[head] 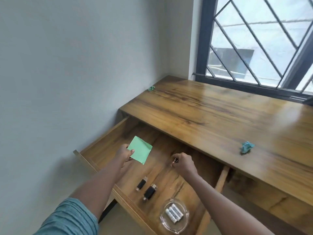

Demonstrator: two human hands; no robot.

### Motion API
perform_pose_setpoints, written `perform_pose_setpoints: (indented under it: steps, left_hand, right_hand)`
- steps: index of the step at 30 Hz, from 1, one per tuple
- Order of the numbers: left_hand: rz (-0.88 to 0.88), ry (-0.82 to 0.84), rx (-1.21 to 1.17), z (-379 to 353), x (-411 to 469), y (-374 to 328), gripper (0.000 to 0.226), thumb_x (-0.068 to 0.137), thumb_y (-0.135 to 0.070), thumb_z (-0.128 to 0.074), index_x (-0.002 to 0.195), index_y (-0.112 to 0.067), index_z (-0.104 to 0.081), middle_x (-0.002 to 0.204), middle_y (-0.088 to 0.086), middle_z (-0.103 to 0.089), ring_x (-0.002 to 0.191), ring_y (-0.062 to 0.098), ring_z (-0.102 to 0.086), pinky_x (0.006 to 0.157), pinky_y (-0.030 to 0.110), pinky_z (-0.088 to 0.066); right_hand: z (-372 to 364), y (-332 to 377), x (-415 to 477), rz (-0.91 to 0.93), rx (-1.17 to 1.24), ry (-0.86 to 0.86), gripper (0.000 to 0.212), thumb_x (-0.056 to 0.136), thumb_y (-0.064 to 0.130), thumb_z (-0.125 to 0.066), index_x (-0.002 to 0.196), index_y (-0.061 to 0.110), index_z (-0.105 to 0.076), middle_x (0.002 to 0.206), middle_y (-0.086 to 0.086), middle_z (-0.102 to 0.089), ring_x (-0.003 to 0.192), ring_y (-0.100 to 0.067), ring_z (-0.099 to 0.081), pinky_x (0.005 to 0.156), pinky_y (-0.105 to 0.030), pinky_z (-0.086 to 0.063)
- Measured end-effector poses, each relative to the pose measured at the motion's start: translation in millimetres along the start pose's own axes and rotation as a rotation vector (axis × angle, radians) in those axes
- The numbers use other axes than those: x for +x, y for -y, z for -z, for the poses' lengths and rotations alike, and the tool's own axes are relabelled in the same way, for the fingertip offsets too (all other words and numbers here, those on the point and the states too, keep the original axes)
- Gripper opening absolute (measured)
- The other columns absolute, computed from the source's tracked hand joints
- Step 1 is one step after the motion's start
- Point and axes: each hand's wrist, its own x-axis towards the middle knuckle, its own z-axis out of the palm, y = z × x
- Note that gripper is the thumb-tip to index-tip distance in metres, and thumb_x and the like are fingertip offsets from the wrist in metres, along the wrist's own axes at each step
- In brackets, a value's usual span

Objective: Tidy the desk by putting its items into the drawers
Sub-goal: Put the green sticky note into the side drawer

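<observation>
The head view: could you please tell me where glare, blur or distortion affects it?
In the head view, daylight from the window throws pale glare across the desk top at right; wide-angle distortion slants the window frame; the small item pinched in the right hand is too blurred to identify.

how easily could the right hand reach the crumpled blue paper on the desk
Probably yes: the crumpled blue paper lies in the open on the desk, nothing between it and the right hand. That hand pinches a small dark item, though, and should drop it first.
</observation>
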Motion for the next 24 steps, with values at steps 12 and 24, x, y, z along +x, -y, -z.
perform_pose_setpoints:
  steps: [12, 24]
  left_hand:
    - [0.019, 0.19, 0.359, 42.6, 105.6, 61.7, 0.041, 0.09, -0.004, -0.058, 0.13, -0.004, -0.049, 0.122, 0.019, -0.061, 0.101, 0.03, -0.064, 0.076, 0.035, -0.056]
    - [-0.044, 0.08, 0.732, 39.1, 105.3, 72.1, 0.033, 0.096, -0.01, -0.044, 0.129, -0.008, -0.043, 0.126, 0.016, -0.057, 0.112, 0.032, -0.059, 0.085, 0.036, -0.051]
  right_hand:
    - [-151.2, 79.5, 43.0, -0.14, -0.018, 0.059, 0.04, 0.085, 0.008, -0.064, 0.125, 0.013, -0.06, 0.121, -0.006, -0.061, 0.106, -0.021, -0.06, 0.088, -0.027, -0.05]
    - [-201.3, 95.0, 33.6, -0.144, -0.141, -0.004, 0.033, 0.089, 0.009, -0.058, 0.122, 0.012, -0.061, 0.121, -0.003, -0.061, 0.109, -0.02, -0.055, 0.088, -0.027, -0.046]
